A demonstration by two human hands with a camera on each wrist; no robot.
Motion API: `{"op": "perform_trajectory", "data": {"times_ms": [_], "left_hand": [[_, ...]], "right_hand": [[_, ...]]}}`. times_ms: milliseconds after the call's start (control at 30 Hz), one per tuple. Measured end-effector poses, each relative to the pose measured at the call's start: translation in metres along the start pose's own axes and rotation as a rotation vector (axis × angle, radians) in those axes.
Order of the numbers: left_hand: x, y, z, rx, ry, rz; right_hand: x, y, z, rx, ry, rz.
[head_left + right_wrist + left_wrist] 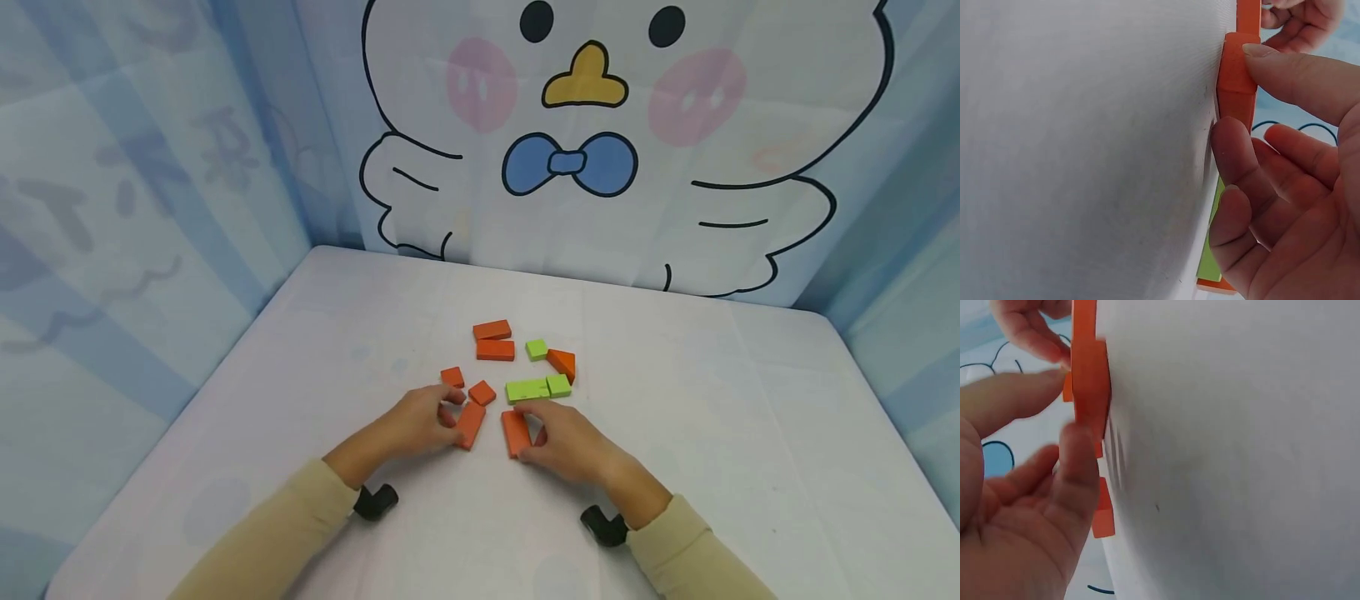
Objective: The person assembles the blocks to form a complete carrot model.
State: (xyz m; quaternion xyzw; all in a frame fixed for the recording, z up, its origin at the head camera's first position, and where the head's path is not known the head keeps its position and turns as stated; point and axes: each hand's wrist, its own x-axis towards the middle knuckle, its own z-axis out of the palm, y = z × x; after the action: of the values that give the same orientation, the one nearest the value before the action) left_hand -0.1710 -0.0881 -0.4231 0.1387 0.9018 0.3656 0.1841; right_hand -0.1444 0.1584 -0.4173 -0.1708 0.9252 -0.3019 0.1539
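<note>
In the head view my left hand (420,423) grips a long orange block (470,427) that lies slanted on the white table. Its thumb and a finger are on this block (1090,394) in the left wrist view. Facing it, my right hand (573,442) pinches a second long orange block (516,433), thumb at the near end and a finger toward the far end. The right wrist view shows that thumb on the block (1238,72). A narrow gap separates the two blocks. Two small orange blocks, one tilted (482,392) and one farther left (452,377), sit beyond the left fingers.
Just past the right fingers lie a long green block (527,390) and a small green one (558,385). Farther back are another green block (536,349), an orange triangular block (562,363) and two long orange blocks (495,350). A printed curtain (480,208) stands behind the table (720,400).
</note>
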Motion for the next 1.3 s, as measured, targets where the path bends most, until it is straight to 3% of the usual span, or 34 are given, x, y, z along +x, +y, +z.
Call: {"op": "perform_trajectory", "data": {"times_ms": [200, 567, 867, 1300], "left_hand": [[-0.001, -0.005, -0.005, 0.046, -0.104, 0.082], [0.011, 0.006, -0.004, 0.155, -0.133, 0.158], [0.02, 0.01, -0.004, 0.158, -0.12, 0.176], [0.029, 0.013, -0.007, 0.158, -0.114, 0.14]], "right_hand": [[0.002, 0.001, 0.001, 0.007, 0.003, 0.024], [0.008, 0.004, -0.001, -0.02, 0.0, -0.007], [0.017, 0.003, -0.004, -0.031, 0.009, -0.021], [0.03, 0.0, -0.003, -0.051, 0.047, 0.01]]}}
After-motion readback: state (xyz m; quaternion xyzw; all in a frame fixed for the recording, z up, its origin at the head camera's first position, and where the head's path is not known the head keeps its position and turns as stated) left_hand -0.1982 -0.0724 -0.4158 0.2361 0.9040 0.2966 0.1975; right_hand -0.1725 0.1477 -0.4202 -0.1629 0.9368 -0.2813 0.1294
